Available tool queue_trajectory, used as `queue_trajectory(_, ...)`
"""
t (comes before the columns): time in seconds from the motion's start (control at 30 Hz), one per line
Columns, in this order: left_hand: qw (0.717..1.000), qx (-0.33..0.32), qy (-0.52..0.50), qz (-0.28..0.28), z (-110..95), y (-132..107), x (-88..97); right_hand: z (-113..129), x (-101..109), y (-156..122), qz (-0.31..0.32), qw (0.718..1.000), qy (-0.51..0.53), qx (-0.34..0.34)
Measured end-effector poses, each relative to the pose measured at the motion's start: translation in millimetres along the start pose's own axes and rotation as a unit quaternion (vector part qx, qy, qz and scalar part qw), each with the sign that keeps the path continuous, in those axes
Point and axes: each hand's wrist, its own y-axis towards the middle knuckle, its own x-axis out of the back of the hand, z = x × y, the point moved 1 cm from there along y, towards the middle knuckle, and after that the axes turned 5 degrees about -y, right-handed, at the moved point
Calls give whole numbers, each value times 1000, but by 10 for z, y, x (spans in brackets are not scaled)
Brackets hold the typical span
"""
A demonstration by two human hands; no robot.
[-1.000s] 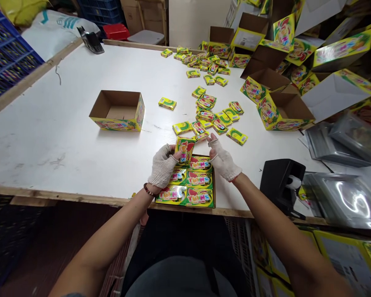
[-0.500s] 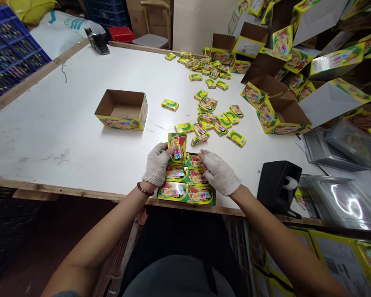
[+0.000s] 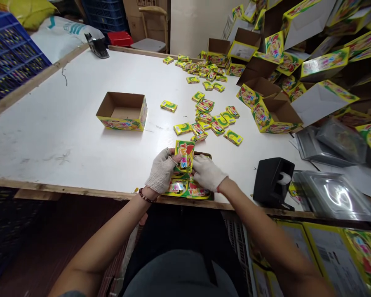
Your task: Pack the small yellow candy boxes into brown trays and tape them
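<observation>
My left hand [image 3: 161, 170], in a fingerless white glove, grips a small green and yellow candy box [image 3: 184, 154] marked TWINS and holds it upright over a carton. That carton [image 3: 206, 154] stands at the table's near edge, with small candy boxes [image 3: 198, 191] lying in its near part. My right hand [image 3: 209, 170], gloved the same way, reaches down into the carton's far right part. Its fingertips are hidden behind the held candy box and inside the carton, so what they touch does not show.
Loose candy boxes [image 3: 217, 127] lie scattered beyond my hands on the white table [image 3: 64, 132]. An open carton [image 3: 121, 122] stands to the left. At right are a black tape dispenser [image 3: 270, 181], clear plastic trays [image 3: 336, 196] and a heap of open cartons [image 3: 275, 115].
My left hand has shifted a little right and nearer with the candy box. My right hand has moved left and down into the carton, covering boxes that showed before.
</observation>
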Motion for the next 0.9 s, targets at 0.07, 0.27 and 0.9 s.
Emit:
queue_trajectory(0.07, 1000, -23, 15, 5, 28, -48, -44, -31, 103, -72, -54, 983, 173, 0)
queue_trajectory(0.27, 981, -71, 159, 86, 120, -213, -94, 17, 289, -352, -102, 943, 315, -48)
queue_trajectory(0.9, 639, -361, 608, 305, 306, -482, -6, 41, -354, -372, -126, 989, -19, 72)
